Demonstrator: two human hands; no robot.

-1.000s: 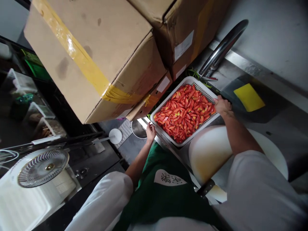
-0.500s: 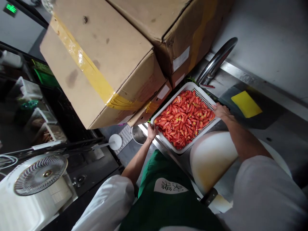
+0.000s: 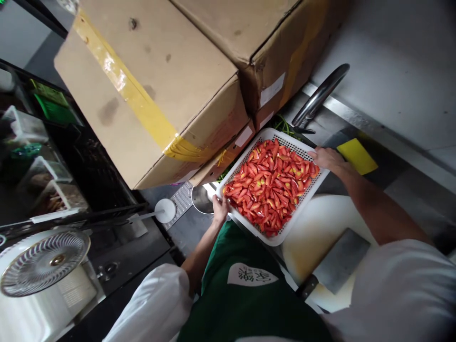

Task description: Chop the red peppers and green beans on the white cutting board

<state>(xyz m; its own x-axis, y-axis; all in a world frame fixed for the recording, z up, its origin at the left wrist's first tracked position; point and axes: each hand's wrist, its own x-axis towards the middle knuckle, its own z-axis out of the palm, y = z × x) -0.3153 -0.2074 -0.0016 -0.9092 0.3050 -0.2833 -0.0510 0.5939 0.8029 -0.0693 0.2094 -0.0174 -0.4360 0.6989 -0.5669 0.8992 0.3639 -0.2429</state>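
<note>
A white perforated plastic basket [image 3: 245,227] full of cut red peppers [image 3: 270,183] is held between my hands, in front of my green apron. My left hand [image 3: 220,208] grips its left corner, fingers wrapped over the rim. On the opposite side my right hand [image 3: 326,157] is closed on the rim, with part of its fingers out of sight. Green stalks [image 3: 283,124] show just behind the basket's far edge.
Large taped cardboard boxes [image 3: 149,95] stack up at the left and beyond the basket. A curved metal faucet [image 3: 322,92] rises behind it. On the right, a cleaver [image 3: 342,260] lies on a round cutting board [image 3: 306,232], near a yellow sheet [image 3: 358,156]. A metal pot [image 3: 201,199] stands left.
The basket, in both hands, has come closer to my body. More green stalks show behind it, and the cleaver's blade has come into view from behind my right arm.
</note>
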